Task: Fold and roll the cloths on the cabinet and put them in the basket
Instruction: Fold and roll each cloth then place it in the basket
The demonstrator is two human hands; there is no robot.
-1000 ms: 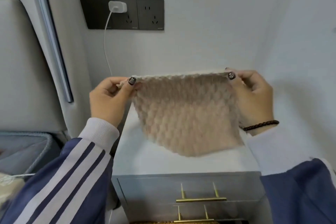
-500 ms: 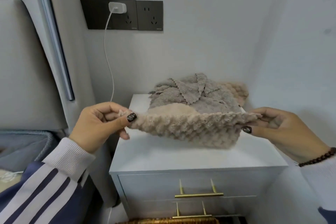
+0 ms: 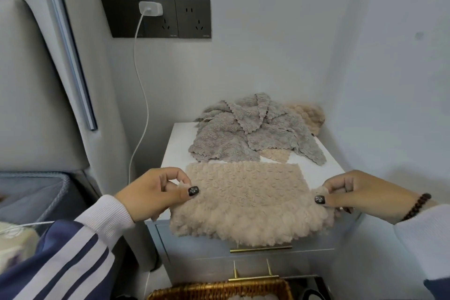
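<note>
Cloths remain largely unprocessed on the cabinet (image 3: 175, 143). Left to right, findings as follows.

Left hand (image 3: 155, 193): thumb and curled fingers pinch the near left corner of a beige cloth (image 3: 246, 200). That cloth lies flat across the front of the cabinet top, its near edge overhanging the drawer front; it appears spread as a single layer, so I judge that folding has not yet begun on it (though a fold underneath cannot be ruled out from this angle).

Behind it, towards the wall, a heap of grey cloths (image 3: 246, 131) lies crumpled and unfolded. A second beige piece (image 3: 309, 114) sits at the back right corner, partly under the grey heap, with a further beige edge showing at the heap's front; whether these are one cloth or two cannot be told.

Right hand (image 3: 353, 193): thumb and curled fingers pinch the near right corner of the same beige cloth, mirroring the left.

Below, at the bottom edge of view, the wicker basket (image 3: 219, 291) stands in front of the cabinet. Something pale shows inside it, too little to identify.

Assessment: early stage. One cloth is laid out for folding; the heap is untouched; rolling and placing are outstanding.
</note>
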